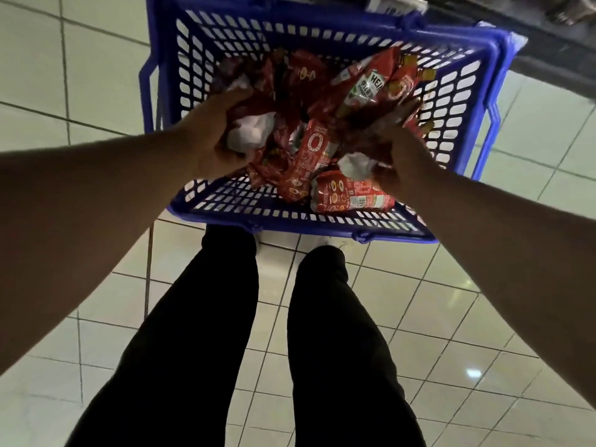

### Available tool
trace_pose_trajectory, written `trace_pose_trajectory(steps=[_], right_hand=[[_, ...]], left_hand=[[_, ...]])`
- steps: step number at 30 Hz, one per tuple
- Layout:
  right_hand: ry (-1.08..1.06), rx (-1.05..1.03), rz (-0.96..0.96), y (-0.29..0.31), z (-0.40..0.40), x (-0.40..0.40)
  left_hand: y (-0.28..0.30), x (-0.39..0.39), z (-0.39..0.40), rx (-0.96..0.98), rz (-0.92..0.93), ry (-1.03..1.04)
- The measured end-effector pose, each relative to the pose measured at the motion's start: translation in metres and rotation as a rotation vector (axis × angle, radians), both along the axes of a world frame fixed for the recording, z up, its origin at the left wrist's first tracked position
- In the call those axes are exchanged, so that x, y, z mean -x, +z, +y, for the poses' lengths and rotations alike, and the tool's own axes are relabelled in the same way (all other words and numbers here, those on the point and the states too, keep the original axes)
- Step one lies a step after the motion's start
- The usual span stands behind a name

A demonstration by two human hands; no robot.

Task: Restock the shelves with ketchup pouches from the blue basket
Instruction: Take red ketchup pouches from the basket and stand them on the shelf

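Note:
A blue plastic basket (322, 217) stands on the tiled floor in front of my feet, holding several red ketchup pouches (351, 196) with white caps. Both my hands are inside it. My left hand (213, 133) grips a red pouch (250, 132) whose white top shows between my fingers. My right hand (401, 153) grips another red pouch (358, 164) by its white cap end, with more pouches (364, 88) fanned above my fingers.
My legs in dark trousers (245, 333) stand just behind the basket. Pale floor tiles (467, 317) spread all around. A dark shelf base (548, 43) runs across the top right, close to the basket's far corner.

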State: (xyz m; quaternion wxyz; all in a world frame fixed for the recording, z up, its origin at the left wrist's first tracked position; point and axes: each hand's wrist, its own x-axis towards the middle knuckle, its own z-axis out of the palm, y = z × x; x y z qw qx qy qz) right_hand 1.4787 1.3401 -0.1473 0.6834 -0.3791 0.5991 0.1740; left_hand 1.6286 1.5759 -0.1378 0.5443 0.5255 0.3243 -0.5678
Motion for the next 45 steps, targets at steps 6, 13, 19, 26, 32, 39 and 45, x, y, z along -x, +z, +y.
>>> trace_pose_trajectory(steps=[6, 13, 19, 26, 32, 39, 45], right_hand=[[-0.043, -0.232, -0.065, 0.079, 0.010, 0.049], [0.011, -0.283, -0.211, 0.235, 0.027, 0.038], [0.130, -0.018, -0.385, 0.386, 0.018, 0.022], [0.209, 0.118, -0.651, 0.531, -0.001, 0.021], [0.242, 0.231, -0.811, 0.627, -0.008, 0.007], [0.329, 0.363, -1.014, 0.729, -0.022, -0.028], [0.524, 0.577, -1.102, 0.805, -0.029, -0.055]], left_hand=[[0.102, 0.034, 0.016, 0.337, 0.081, 0.048], [0.253, 0.046, -0.003, 0.336, -0.147, -0.312], [0.402, 0.052, -0.017, 0.193, -0.414, -0.298], [0.539, 0.059, -0.028, 0.311, -0.590, -0.130], [0.634, 0.052, -0.046, 0.330, -0.789, -0.065], [0.736, 0.027, -0.056, 0.295, -1.112, -0.022], [0.795, -0.011, -0.047, 0.328, -1.266, -0.026]])
